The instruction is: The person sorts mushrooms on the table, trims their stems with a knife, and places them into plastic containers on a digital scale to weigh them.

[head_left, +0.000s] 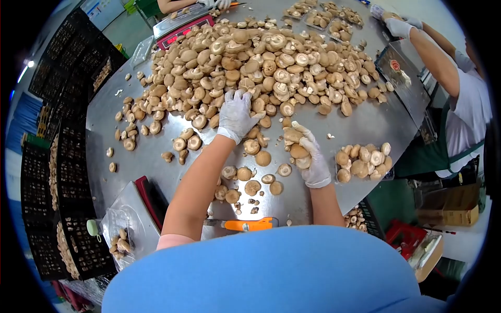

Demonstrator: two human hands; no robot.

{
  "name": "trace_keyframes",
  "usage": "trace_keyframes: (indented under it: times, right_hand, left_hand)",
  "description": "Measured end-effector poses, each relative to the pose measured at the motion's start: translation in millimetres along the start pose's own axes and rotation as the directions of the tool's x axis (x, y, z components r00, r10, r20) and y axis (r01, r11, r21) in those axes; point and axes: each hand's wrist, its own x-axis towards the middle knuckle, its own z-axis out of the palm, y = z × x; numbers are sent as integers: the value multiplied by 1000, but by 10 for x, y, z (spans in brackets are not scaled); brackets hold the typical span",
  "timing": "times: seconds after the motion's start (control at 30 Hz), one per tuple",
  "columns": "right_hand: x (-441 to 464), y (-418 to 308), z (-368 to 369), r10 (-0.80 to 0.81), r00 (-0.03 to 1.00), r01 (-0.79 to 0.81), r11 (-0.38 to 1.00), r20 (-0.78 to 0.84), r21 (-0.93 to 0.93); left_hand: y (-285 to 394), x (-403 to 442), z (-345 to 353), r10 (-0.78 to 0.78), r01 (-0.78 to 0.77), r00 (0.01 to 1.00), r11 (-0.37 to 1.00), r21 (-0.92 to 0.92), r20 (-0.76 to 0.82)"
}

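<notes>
Both my hands wear whitish gloves. My left hand (237, 115) reaches palm down to the near edge of a large mushroom pile (250, 62), its fingers spread over the caps; nothing shows in its grip. To its right, my right hand (312, 159) is curled around several brown mushrooms (298, 151), held above the metal table (334, 198). Loose mushrooms (252, 187) and cut stem pieces lie between my forearms. A clear tray filled with mushrooms (365, 161) stands right of my right hand. An orange-handled knife (250, 224) lies near the table's front edge.
At the left front, a scale (136, 203) carries a clear tray with a few mushrooms (121, 244). Another scale (183, 32) stands at the back left. Filled trays (319, 19) sit at the back. Co-workers' gloved hands (397, 27) are at the back right and top. Black crates (68, 208) stand left.
</notes>
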Motion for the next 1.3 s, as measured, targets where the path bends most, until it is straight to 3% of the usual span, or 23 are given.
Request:
trace_keyframes:
  times: [0.13,0.2,0.27,0.33,0.37,0.47,0.53,0.63,0.67,0.7,0.73,0.77,0.87,0.93,1.0,1.03,1.07,1.13,1.2,1.27,1.3]
  right_hand:
    - [15,100,-45,-3,999,4,1000,45,-17]
    - [37,158,-70,22,997,-21,1000,75,-11]
    - [25,162,-62,29,998,-28,999,59,-17]
    - [14,127,-7,49,998,-46,996,42,-70]
    - [10,118,14,47,998,-44,997,40,-68]
    - [-12,118,34,34,998,-30,995,49,-94]
    - [-1,111,37,40,998,-36,993,38,-109]
    - [43,133,-74,27,997,-24,999,75,-47]
    - [35,115,-85,23,997,-20,999,75,-40]
    - [30,94,-87,15,998,-14,1000,57,-7]
    - [31,79,-84,10,999,-11,1000,46,25]
    - [48,103,-124,-14,997,12,1000,78,28]
    - [43,100,-79,-42,983,26,996,179,87]
    - [0,87,63,7,979,-21,998,202,67]
    - [-73,112,134,108,870,-288,903,480,319]
    - [-164,150,300,146,913,-278,906,380,319]
    - [-211,194,377,161,907,-293,905,389,308]
    - [-303,267,508,163,796,-438,819,583,369]
    - [-494,262,770,248,809,-449,846,533,288]
    - [-629,287,997,359,804,-500,840,475,211]
    - [-631,424,999,408,806,-535,811,428,236]
  left_hand:
    - [180,78,55,-92,87,995,991,-103,-45]
    - [276,108,-7,-163,168,986,959,-227,39]
    - [290,88,-37,-136,136,991,976,-172,9]
    - [290,94,-131,-42,65,987,987,-146,152]
    - [307,95,-167,27,-24,984,1000,-20,175]
    - [258,146,-193,80,-92,951,996,23,300]
    - [186,153,-210,136,-151,962,988,45,238]
    - [-86,148,-156,118,-42,966,949,-313,229]
    - [-175,110,-136,122,-46,965,950,-308,231]
    - [-239,44,-169,12,242,941,673,-699,338]
    - [-297,-32,-202,-33,468,882,190,-863,471]
    - [-316,-121,-268,38,393,919,8,-920,393]
    - [-171,-502,-773,117,440,898,-272,-856,424]
    - [-121,-784,-860,86,372,924,-420,-828,372]
    - [-135,-1110,-923,81,378,895,-661,-648,439]
    - [-56,-1237,-1097,48,352,886,-715,-603,461]
    - [115,-1375,-1230,-126,285,859,-689,-667,497]
    - [-116,-1784,-1132,73,287,910,-820,-495,407]
    - [-48,-2143,-1350,-68,206,889,-824,-528,453]
    - [-82,-2462,-1564,-95,169,898,-828,-535,430]
    - [-41,-2590,-1709,-225,166,851,-741,-650,474]
